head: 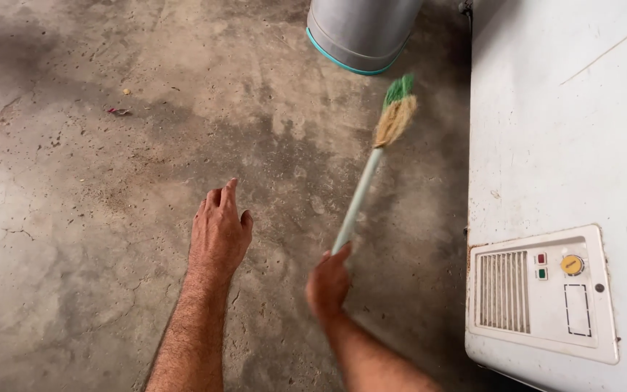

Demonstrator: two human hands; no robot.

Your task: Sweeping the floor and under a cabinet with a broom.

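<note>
Down on the bare concrete floor (96, 218), my right hand (328, 283) is wrapped shut around the lower end of a pale broom handle (357, 199), and the straw head with its green binding (395, 112) is out ahead, blurred, just short of a grey bin with a teal rim (361, 36). The grip sits right at the handle's end, which I judge gives the longest reach toward that gap. My left hand (219, 232) is holding nothing: palm down, fingers loosely spread, hanging over the floor well apart from the broom, seemingly out for balance. On my right runs the white side of a chest freezer (546, 145), its vent grille (502, 290) and yellow dial (572, 265) near the lower corner; the freezer edge stands close beside the broom, so there's little room that way. The bin closes off the far end, leaving a narrow dark strip between the two. To the left the floor opens wide, cracked and stained, with a few small scraps (119, 111) lying far from the bristles
</note>
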